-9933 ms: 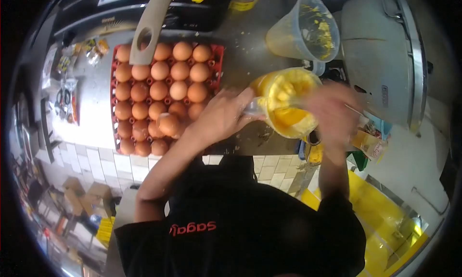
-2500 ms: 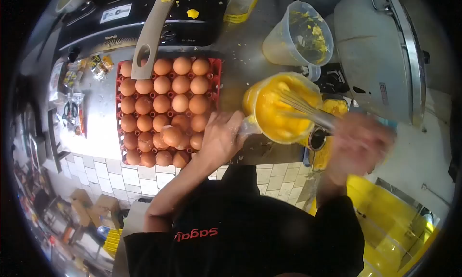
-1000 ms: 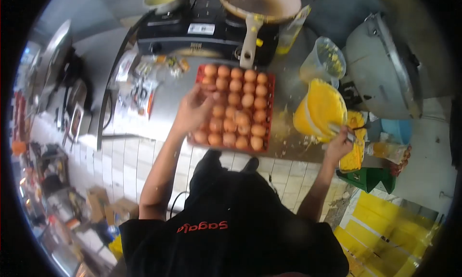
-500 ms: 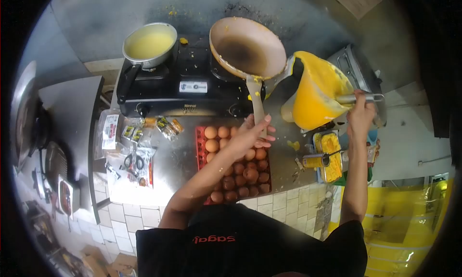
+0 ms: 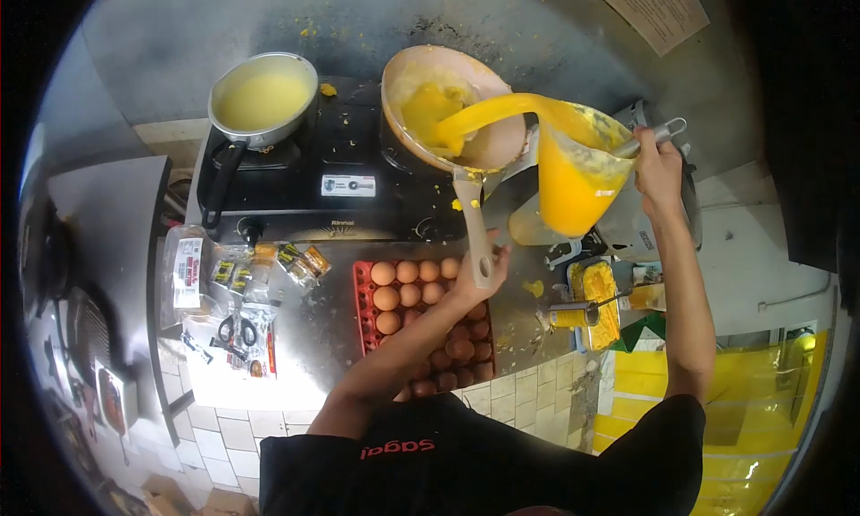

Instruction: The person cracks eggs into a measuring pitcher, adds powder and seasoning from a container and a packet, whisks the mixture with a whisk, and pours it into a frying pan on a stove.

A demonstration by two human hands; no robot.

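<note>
My right hand is closed at the rim of a tilted plastic pitcher of yellow egg mixture. The metal handle of a utensil lies against its thumb; the utensil's other end is hidden in the pitcher. A thick yellow stream runs from the spout into the frying pan, where a yellow pool spreads. My left hand is around the end of the pan's pale handle, its fingers partly hidden. Under my left forearm lies a red tray with several brown eggs.
On the black gas stove stands a saucepan of pale yellow liquid. Packets and black scissors lie at the left. At the right are a container of yellow food and a tin.
The pitcher has tipped further left, and yellow mixture now pours into the pan, which was bare. My left hand's fingers have drawn in around the handle's end. The view has shifted slightly.
</note>
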